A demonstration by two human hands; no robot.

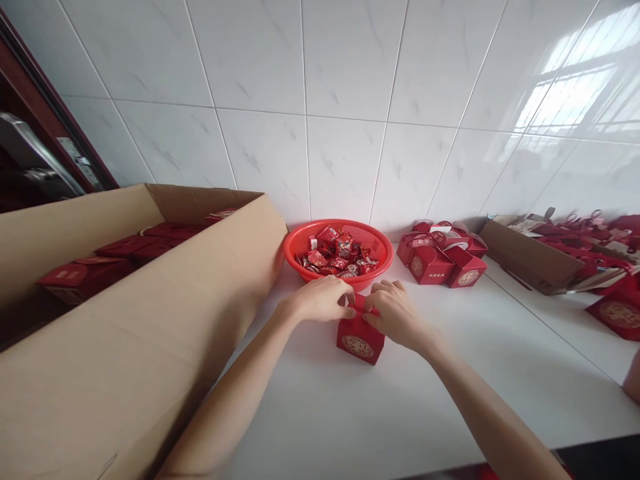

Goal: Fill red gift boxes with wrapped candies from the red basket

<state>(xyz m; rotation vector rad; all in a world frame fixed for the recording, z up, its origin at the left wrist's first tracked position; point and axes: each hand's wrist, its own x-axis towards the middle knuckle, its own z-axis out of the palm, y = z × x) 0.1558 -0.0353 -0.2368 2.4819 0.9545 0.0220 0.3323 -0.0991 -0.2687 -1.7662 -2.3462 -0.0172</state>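
A small red gift box (361, 339) with a gold round emblem stands upright on the white table. My left hand (325, 299) pinches the upper left part of the box, thumb and fingers bent around its top flaps. From the other side my right hand (393, 312) grips the same top, fingers curled. Part of the box top is hidden between the hands. Just behind them sits a red plastic basket (293, 257) filled with wrapped candies (340, 250) in red wrappers.
At left a large cardboard carton (215, 293) holds several red boxes (95, 270). A cluster of red gift boxes (433, 263) stands right of the basket. Farther right, a shallow cardboard tray (530, 267) holds more red boxes. A tiled wall (345, 160) closes the back.
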